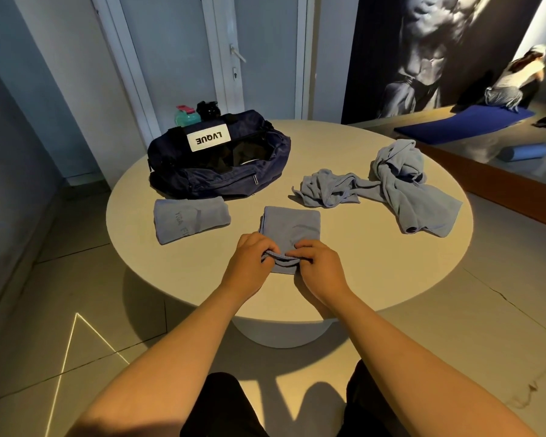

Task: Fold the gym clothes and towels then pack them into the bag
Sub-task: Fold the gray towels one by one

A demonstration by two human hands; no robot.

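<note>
A partly folded pale blue towel (292, 230) lies flat near the front edge of the round beige table (391, 272). The left hand (249, 260) and right hand (319, 266) sit side by side at its near end, fingers curled and pinching the bunched hem between them. Just left of it rests a folded pale blue cloth with faint grey lettering (191, 219), apart from the towel. Behind that sits an unzipped navy fabric duffel bag with a white label (218, 162), its mouth gaping. To the right lie two crumpled pale blue cloths: a smaller one (325, 187) and a larger twisted one (407, 184), touching each other. A teal bottle with a pink cap (186, 116) and a black bottle (208, 110) stand behind the bag.
</note>
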